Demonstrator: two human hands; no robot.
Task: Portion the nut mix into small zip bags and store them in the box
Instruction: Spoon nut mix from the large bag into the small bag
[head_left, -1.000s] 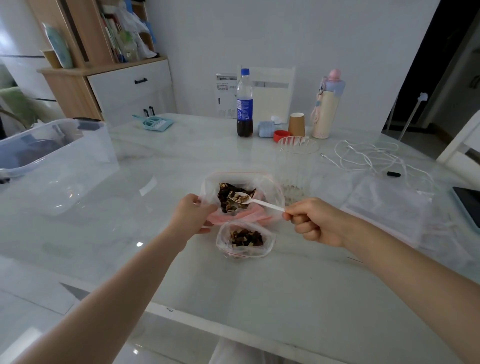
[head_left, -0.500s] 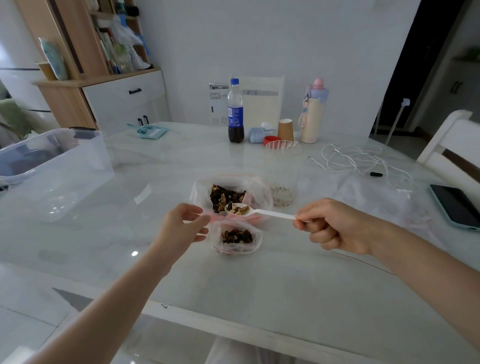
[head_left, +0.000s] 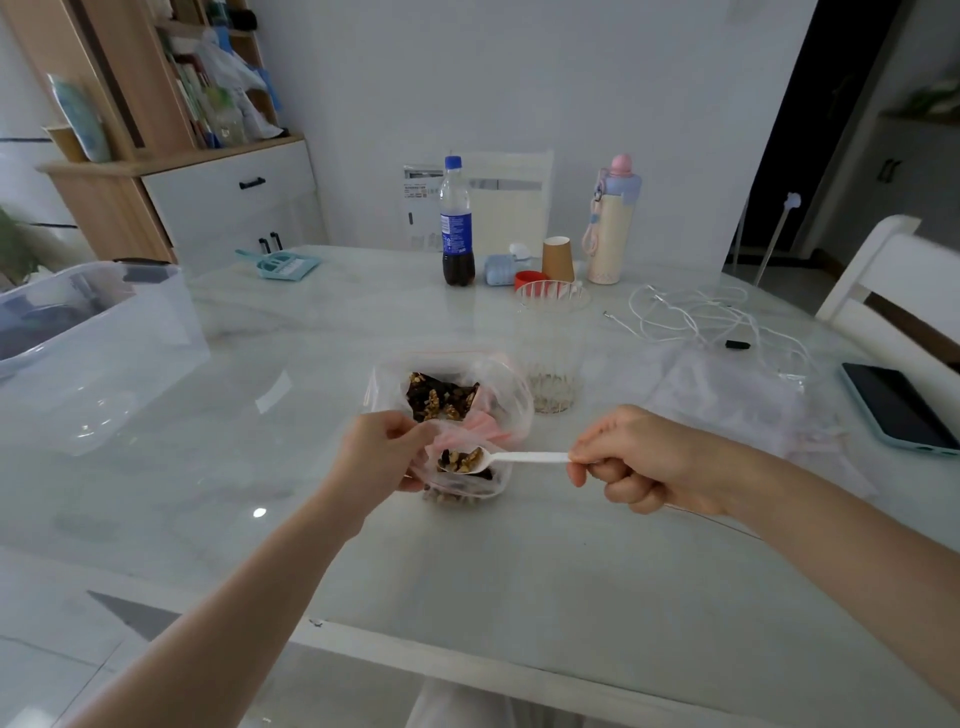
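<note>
A large clear bag of dark nut mix (head_left: 445, 397) lies open on the marble table. Just in front of it stands a small zip bag (head_left: 470, 486) with some mix inside. My left hand (head_left: 382, 449) pinches the small bag's rim and holds it open. My right hand (head_left: 636, 460) grips the handle of a white plastic spoon (head_left: 511, 458). The spoon's bowl is loaded with nuts and hovers over the small bag's mouth. A clear plastic storage box (head_left: 98, 343) sits at the table's far left.
A clear ribbed cup (head_left: 553, 353) stands right behind the bags. A stack of empty zip bags (head_left: 727, 395), a phone (head_left: 898, 408) and white cables (head_left: 696, 317) lie to the right. A cola bottle (head_left: 457, 223), a paper cup (head_left: 558, 259) and a flask (head_left: 610, 221) stand at the back.
The loaded spoon has moved from the large bag toward me, to above the small bag. My left hand has shifted from the large bag to the small bag's rim.
</note>
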